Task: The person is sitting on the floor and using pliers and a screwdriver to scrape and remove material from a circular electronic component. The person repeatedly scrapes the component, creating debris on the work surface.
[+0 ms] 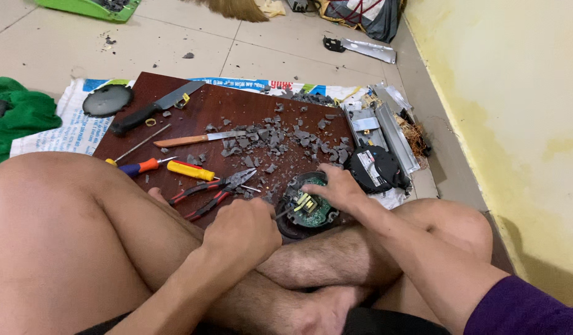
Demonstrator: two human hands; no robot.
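Far left: green cloth [16, 115] on tile floor, dark round disc [107, 100] on printed sheet. On brown board [193, 118], left to right: black-handled knife [151, 109], thin rod w/ yellow tip [137, 146], orange/blue screwdriver [143, 166], wooden-handled knife [202, 138], yellow-handled screwdriver [190, 170], red-handled pliers [215, 189], then scatter of grey plastic chips [280, 139]. Left hand [243, 232] is a closed fist round a thin tool, tip at the round black device [305, 208], green circuit board exposed, at board's near edge btwn the knees. Right hand [336, 189] rests on device's right rim, fingers curled, steadying it. Right of that: black round housing [376, 167], silver metal frame [385, 130].
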